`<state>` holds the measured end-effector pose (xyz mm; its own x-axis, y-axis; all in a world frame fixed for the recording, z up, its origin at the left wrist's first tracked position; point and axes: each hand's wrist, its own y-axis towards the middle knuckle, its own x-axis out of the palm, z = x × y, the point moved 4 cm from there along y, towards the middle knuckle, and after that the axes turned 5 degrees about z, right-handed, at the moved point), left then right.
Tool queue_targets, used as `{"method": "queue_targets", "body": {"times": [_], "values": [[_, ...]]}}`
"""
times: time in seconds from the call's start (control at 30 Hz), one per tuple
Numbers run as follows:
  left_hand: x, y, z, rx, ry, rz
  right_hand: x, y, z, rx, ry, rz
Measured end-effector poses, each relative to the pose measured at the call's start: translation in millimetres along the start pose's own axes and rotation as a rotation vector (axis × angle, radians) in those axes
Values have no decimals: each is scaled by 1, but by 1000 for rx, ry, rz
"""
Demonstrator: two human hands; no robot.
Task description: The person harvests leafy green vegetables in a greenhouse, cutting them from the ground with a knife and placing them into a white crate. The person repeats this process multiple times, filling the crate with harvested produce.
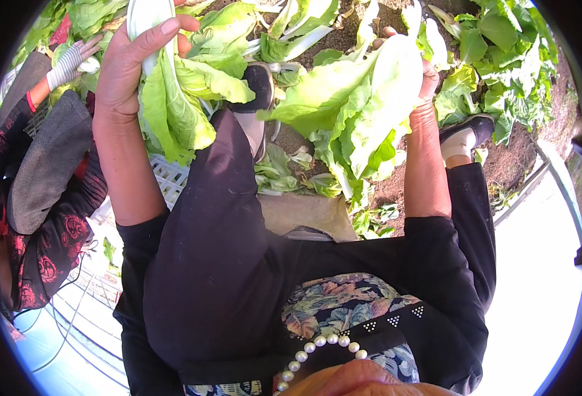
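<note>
My left hand [142, 54], at the upper left, is closed around the pale stem of a leafy green vegetable [177, 104], whose leaves hang down over my forearm side. At the upper right, my right hand [427, 81] lies behind a large bunch of bright green leaves [365, 104] and grips it; part of the hand is hidden by the leaves. Between my hands, more leafy heads [226, 32] with white stems lie on the soil. Loose wilted leaves [276, 168] rest on the ground by my shoe.
A white plastic crate [169, 178] stands beside my leg. On the left is a co-worker's gloved hand [73, 62] among leaves. Leafy plants [508, 64] grow at the right, near my other shoe [469, 131]. A tan pad [305, 215] lies below the loose leaves.
</note>
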<state>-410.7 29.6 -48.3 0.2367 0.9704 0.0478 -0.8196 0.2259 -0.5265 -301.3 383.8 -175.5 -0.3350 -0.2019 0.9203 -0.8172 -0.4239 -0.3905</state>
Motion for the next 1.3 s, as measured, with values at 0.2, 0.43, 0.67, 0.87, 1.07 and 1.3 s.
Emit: {"method": "queue_targets", "body": {"times": [0.2,0.43,0.67,0.87,1.07,1.3], "values": [[28,46,-60,-179,45,-114,-21,23,39,-56,-220,289],[104,56,-104,-687,-484,-516,16,55,65,55,-537,479],[125,1,-112,-270,-266,-306,42,47,84,-20,-1038,627],[91,0,-66,-134,41,-288,14,58,56,-38,-1729,593],[74,9,-69,-115,809,-433,-13,102,85,-83,-2080,262],[22,45,-90,-227,1170,-113,-41,143,103,-143,-2133,288]]}}
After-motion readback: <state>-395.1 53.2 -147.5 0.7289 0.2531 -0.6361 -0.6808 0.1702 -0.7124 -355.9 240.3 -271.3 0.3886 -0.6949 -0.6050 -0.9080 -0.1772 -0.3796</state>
